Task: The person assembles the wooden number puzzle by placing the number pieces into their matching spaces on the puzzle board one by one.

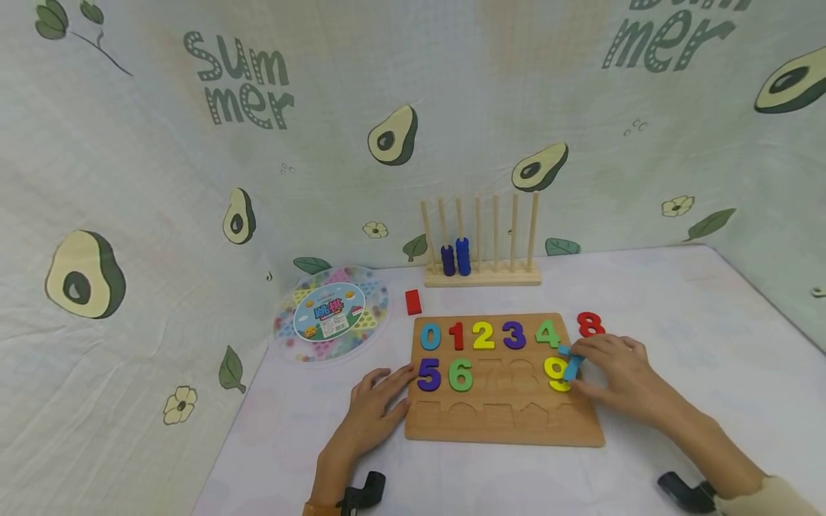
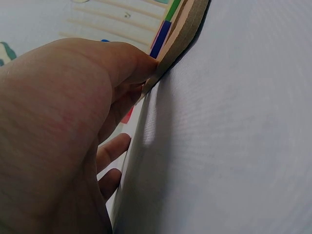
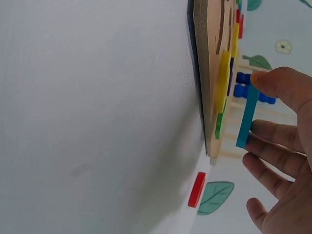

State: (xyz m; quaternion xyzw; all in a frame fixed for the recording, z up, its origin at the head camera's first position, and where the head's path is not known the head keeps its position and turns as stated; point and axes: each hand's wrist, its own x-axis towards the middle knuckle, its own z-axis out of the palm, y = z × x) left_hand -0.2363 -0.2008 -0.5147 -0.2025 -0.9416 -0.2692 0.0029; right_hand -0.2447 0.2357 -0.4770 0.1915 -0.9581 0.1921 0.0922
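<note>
A wooden number board (image 1: 503, 423) lies on the table, with 0 to 6 seated in its upper two rows. My right hand (image 1: 619, 373) pinches a light blue number 7 (image 1: 571, 367) between thumb and fingers, above the board's right side. In the right wrist view the blue 7 (image 3: 248, 117) is seen edge-on, held apart from the board. Under it sits a yellow 9 (image 1: 556, 368), partly covered. My left hand (image 1: 374, 408) rests at the board's left edge near the purple 5 (image 1: 429, 375), its fingertips touching the edge.
A red 8 (image 1: 590, 324) lies right of the board. A red block (image 1: 413, 302) lies behind its left corner. A wooden peg abacus (image 1: 484, 278) with dark blue beads stands at the back. A round clear game box (image 1: 330, 315) lies at the left. A printed cloth backs the table.
</note>
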